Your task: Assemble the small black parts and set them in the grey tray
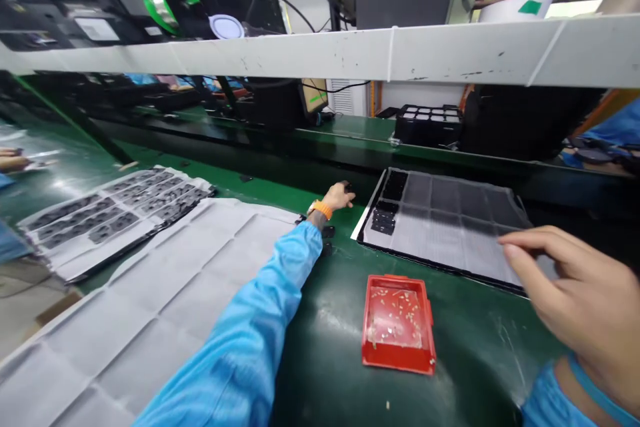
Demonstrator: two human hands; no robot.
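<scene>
My left hand (pixel 339 197), with an orange watch band at the wrist, reaches far out over the green bench with fingers closed around a small black part (pixel 347 186), mostly hidden. Several black parts (pixel 327 232) lie beside that wrist. My right hand (pixel 583 283) hovers at the right, thumb and index fingertip close together in a pinch; anything between them is too small to make out. Below it lies a black-edged tray (pixel 450 227) with a whitish sheet, and flat black parts (pixel 385 213) line its left side. A red box (pixel 397 353) holds tiny pale pieces.
A large white divided sheet (pixel 200 280) covers the left bench. Beyond it lies a tray of dark parts (pixel 125 203). A white shelf edge (pixel 320 53) crosses above the bench. At the back stands a black box (pixel 429 125). Another person's hand (pixel 13 160) shows at far left.
</scene>
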